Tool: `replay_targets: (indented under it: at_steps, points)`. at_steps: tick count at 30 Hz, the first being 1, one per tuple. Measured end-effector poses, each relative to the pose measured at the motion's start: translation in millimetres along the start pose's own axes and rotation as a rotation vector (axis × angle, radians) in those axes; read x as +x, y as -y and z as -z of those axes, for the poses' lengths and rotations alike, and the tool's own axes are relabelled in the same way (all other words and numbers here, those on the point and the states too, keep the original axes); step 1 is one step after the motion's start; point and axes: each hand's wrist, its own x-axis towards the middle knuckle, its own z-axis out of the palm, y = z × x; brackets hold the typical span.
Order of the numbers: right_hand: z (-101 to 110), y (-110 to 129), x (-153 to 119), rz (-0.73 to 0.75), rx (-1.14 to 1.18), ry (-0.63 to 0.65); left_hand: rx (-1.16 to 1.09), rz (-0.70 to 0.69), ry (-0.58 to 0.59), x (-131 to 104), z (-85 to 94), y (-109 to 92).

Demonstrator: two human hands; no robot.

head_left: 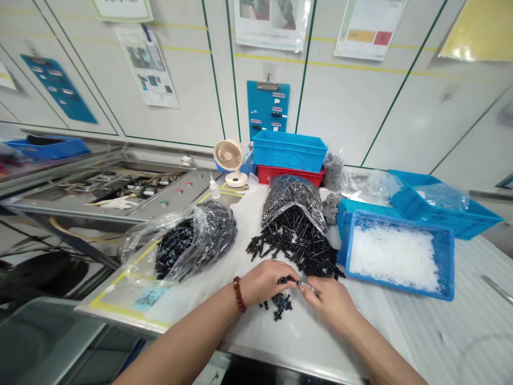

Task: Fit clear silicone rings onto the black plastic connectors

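Two hands (262, 280) (333, 299) hold one black piece (289, 279), one slim tool (310, 288)

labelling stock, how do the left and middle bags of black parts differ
The left bag seems to keep its dark contents inside; the middle bag has slim black parts spilled onto the table. The left bag's loose film spreads out sideways; the middle bag's lies close over what it holds. Both are see-through plastic.

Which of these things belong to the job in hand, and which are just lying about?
Seemingly part of the job:
black piece in the left grip
slim pale item in the right grip
black pile behind them
blue tray of white pieces, probably

Apparently just lying about:
fan
white bottle
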Motion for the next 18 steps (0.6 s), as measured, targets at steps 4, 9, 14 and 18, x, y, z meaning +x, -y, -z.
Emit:
replay_targets:
  at_steps: [4, 9, 14, 18]
  points:
    - [1.0, 1.1, 0.1, -0.052, -0.054, 0.004, 0.016, 0.005, 0.013, -0.6, -0.9, 1.6]
    - [2.4, 2.3, -0.7, -0.075, -0.081, -0.004, 0.025, 0.043, 0.011, -0.5, -2.7, 1.3]
    - [5.0, 0.8, -1.0, -0.07, -0.074, -0.025, 0.006, 0.074, -0.021, -0.7, -0.4, 1.8]
    - [8.4, -0.8, -0.8, -0.103, -0.039, -0.035, 0.004, 0.034, -0.078, -0.4, 2.2, 5.5]
